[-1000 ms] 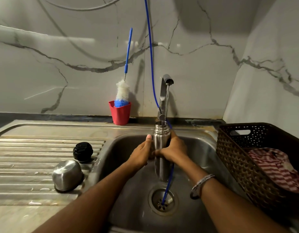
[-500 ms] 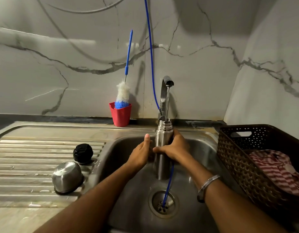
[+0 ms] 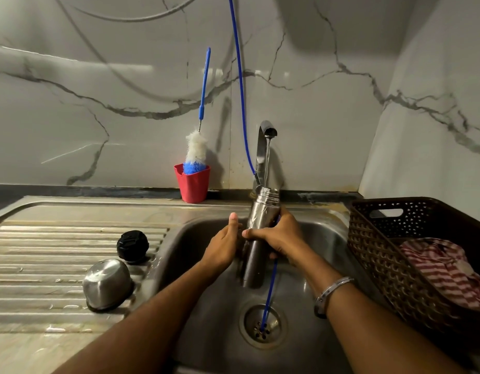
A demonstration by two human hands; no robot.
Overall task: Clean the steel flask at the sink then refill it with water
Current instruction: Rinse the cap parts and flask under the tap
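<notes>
The steel sink (image 3: 195,244) fills the lower middle of the view, its ribbed draining board to the left and a dark woven basket (image 3: 373,255) on the right rim. Over the basin the steel flask (image 3: 256,255) stands nearly upright, its open threaded mouth directly under the tap (image 3: 265,130), from which a thin stream of water falls into it.

The flask looks rigid and smooth-walled. Wet steel is probably slippery, and it should grow heavier as water collects inside, so the grip likely needs to be firm. The middle of the body, below the threads, seems the sensible place to take hold, leaving the mouth clear for the stream.

The right hand (image 3: 282,236) grips that mid-body from the right side, thumb across the front and fingers (image 3: 272,255) curled round the back. The left hand (image 3: 222,244) lies against the flask's left side with its thumb raised; whether its fingers close round the body cannot be told, since they are hidden behind the hand. The flask thus sits between the two hands, its base hanging free above the drain (image 3: 261,326).

On the draining board lie the steel cup-lid (image 3: 106,284) and, just behind it, the black stopper (image 3: 132,245), both well apart from the hands.
</notes>
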